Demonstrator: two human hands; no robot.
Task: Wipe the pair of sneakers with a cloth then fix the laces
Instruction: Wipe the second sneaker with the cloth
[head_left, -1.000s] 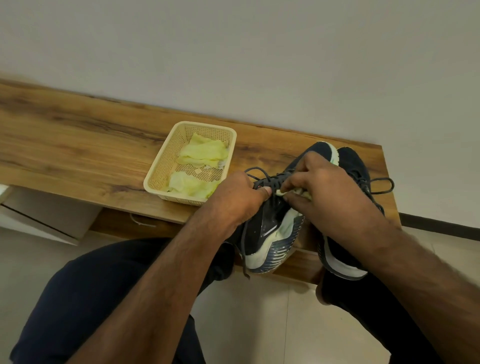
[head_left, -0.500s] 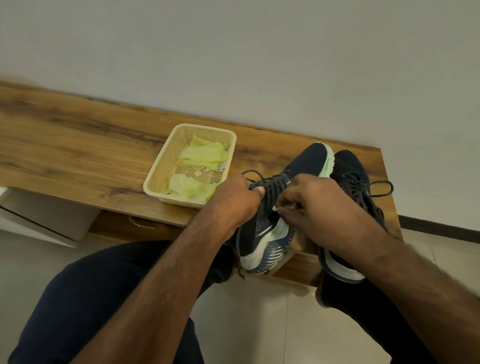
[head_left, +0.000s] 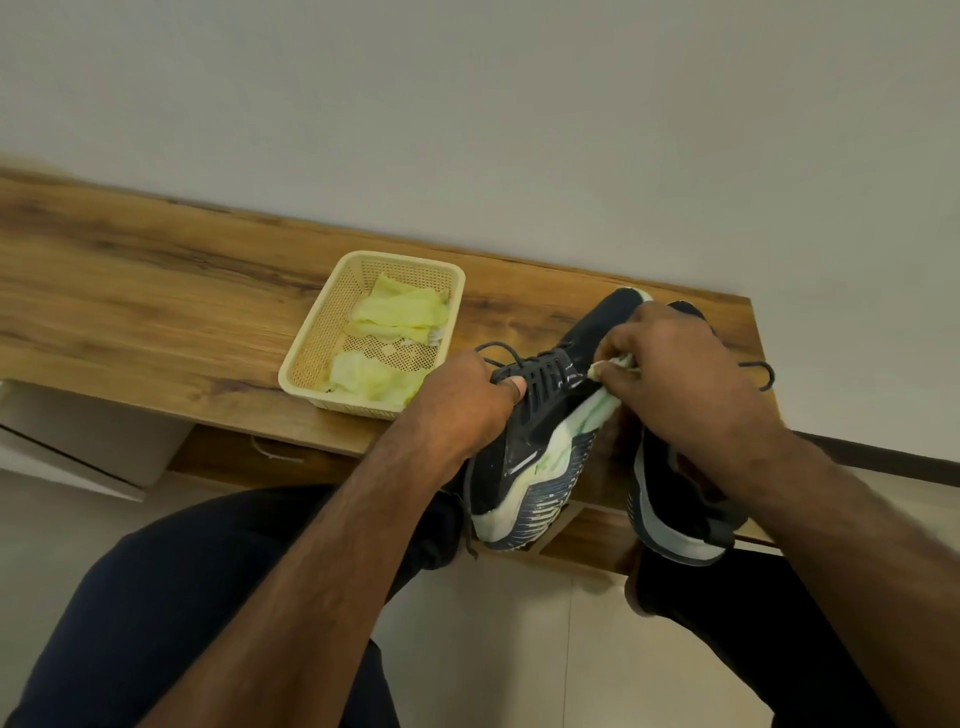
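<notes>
Gripping the tipped dark sneaker, the left hand holds it by the laces. Right hand pinches a pale green cloth against its side. Another sneaker sits at 3 o'clock.

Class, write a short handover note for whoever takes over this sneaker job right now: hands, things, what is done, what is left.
Left hand grips the left sneaker at its laces, tilted on the bench edge.
Right hand pinches the cloth against that sneaker's side.
Right sneaker stands beside it, laces loose.
Spare cloths lie in the basket.
Done: wiping of the left sneaker under way.
Left: finish it, wipe the other, fix the laces.
</notes>
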